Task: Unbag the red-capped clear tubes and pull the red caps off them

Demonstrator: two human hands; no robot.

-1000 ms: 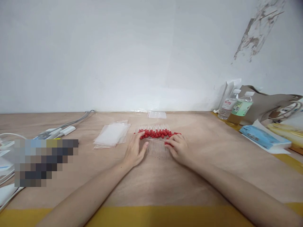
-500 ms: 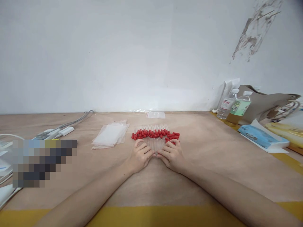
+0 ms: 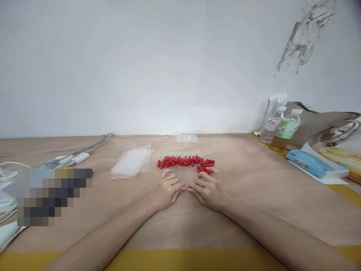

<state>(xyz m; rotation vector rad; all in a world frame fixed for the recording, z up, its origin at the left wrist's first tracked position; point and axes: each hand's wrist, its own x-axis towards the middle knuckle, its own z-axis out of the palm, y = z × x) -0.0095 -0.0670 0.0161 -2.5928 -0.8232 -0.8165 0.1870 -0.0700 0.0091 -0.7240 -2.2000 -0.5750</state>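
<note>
At centre frame, your left hand (image 3: 167,189) and right hand (image 3: 207,188), fingers curled, press one row of red-capped droppers (image 3: 184,165), too many to count; two bottles (image 3: 279,128) stand right

Left hand (image 3: 167,189) and right hand (image 3: 208,188) are covering the near ends of the clear droppers (image 3: 184,168), so grip is unclear. Pixelated block (image 3: 53,196) is masking items at left. Bottle (image 3: 271,129) label is reading too small. Paper bag (image 3: 324,124) is running off the right edge.
</note>
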